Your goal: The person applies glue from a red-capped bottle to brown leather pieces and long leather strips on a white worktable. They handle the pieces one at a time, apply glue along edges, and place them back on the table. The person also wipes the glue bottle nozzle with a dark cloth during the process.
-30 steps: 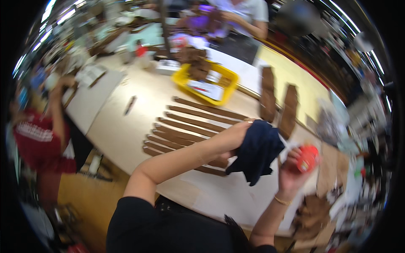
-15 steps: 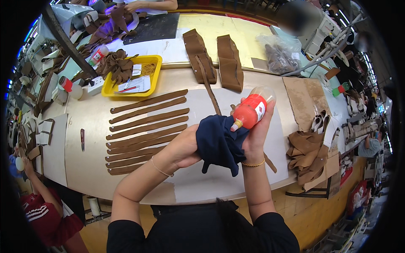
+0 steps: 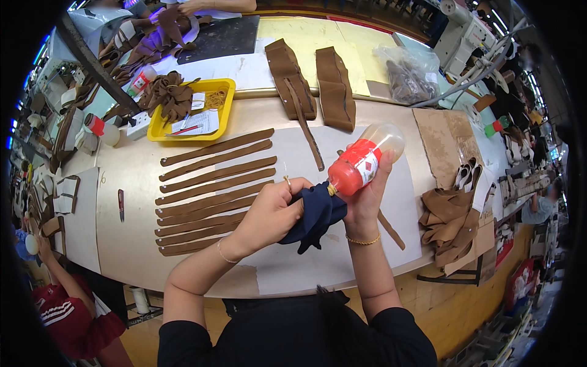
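My right hand (image 3: 370, 199) grips a squeeze bottle (image 3: 365, 162), clear plastic with a red label, tilted so its yellowish nozzle end points down to the left. A dark navy cloth (image 3: 315, 214) is bunched around the nozzle tip, pinched in my left hand (image 3: 278, 211); the tip itself is hidden in its folds. Beneath my left forearm, several narrow brown strips (image 3: 214, 177) lie side by side on the table. Beyond my hands are two wide brown pieces (image 3: 335, 88), and a thin strip (image 3: 310, 137) extends from the left one toward me.
A yellow tray (image 3: 230, 101) with brown pieces, papers and a pen stands at the back left. A red-handled tool (image 3: 121, 205) lies to the left. At right sit cardboard (image 3: 437, 147) and a pile of brown pieces (image 3: 446, 217). A plastic bag (image 3: 408, 73) lies behind. Other people work nearby.
My left hand has shifted up and closed the cloth around the bottle's nozzle, which was bare before. The bottle has moved slightly down and its nozzle end now meets the cloth.
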`<control>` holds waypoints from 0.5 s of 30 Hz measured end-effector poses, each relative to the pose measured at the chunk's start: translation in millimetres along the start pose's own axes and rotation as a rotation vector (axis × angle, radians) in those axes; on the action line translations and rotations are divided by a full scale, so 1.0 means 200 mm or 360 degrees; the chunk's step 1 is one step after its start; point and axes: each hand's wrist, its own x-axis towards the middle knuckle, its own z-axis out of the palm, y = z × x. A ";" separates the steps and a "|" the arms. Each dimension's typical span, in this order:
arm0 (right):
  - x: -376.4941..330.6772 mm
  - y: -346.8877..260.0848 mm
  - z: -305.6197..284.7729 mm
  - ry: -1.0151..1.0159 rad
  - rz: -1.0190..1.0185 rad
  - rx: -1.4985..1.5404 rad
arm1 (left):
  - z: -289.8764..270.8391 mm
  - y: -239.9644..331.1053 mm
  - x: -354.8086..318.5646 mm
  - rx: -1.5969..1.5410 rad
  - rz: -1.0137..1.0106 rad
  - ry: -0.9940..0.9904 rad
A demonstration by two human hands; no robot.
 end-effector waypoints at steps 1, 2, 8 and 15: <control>0.00 0.00 -0.01 -0.0060 0.0036 -0.0023 | 0.00 0.00 -0.01 0.0059 0.0026 0.0006; 0.00 0.00 -0.03 -0.0119 0.0071 -0.0044 | 0.00 0.01 -0.02 0.0119 0.0052 0.0009; -0.04 0.01 -0.03 -0.0116 0.0230 0.0084 | 0.02 0.01 -0.04 0.0160 0.0191 0.0074; -0.07 0.02 -0.06 -0.0142 0.0298 0.0190 | 0.05 -0.01 -0.06 -0.0004 0.0475 0.0093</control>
